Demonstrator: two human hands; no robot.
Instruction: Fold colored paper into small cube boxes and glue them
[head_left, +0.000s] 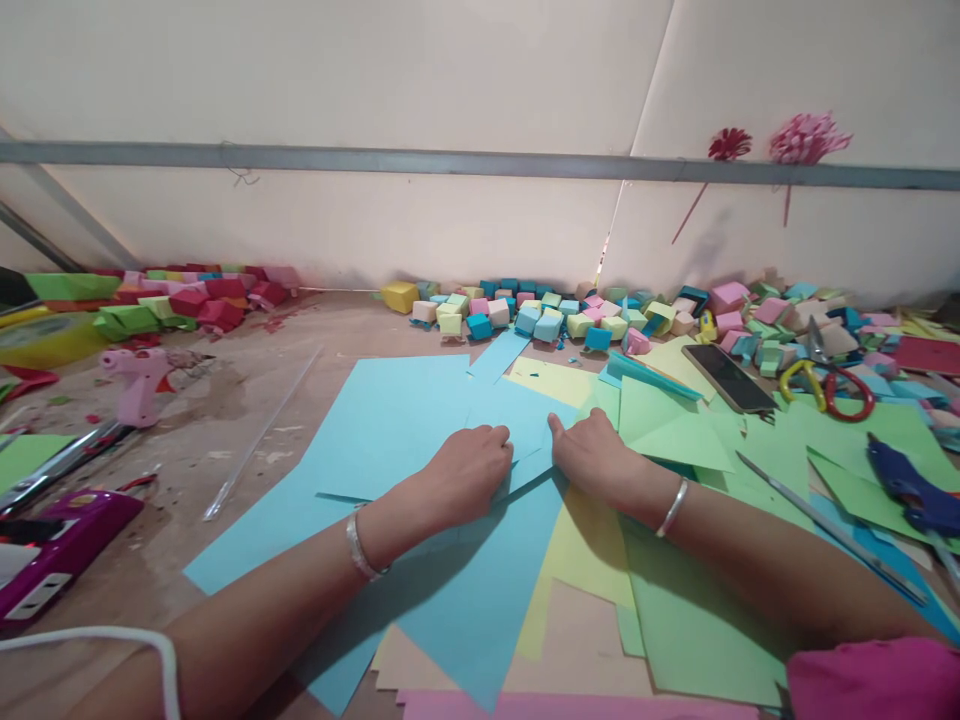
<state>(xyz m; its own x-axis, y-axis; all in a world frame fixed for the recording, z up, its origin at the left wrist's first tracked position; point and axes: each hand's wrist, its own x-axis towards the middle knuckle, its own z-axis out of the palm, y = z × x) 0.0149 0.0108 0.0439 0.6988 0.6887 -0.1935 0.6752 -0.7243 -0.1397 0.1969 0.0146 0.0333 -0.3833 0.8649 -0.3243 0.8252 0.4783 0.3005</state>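
Light blue paper [547, 410] lies between my two hands at the middle of the table. My left hand [472, 470] is closed, its fingers curled against the edge of that paper. Closed too is my right hand [596, 455], which pinches the paper's right side with the thumb pointing up. Beneath both hands, more light blue sheets [480, 610] spread out at angles, and another blue sheet [397, 410] reaches out beyond my left hand. The undersides of my fingers are hidden.
Small paper cubes [547, 325] line the wall. Yellow and red scissors [829, 385], a phone [724, 378], a cutter blade [832, 530] and a blue glue gun [911, 485] lie right, among green sheets [697, 610]. A pink glue gun [139, 380] and purple power strip [64, 550] are left.
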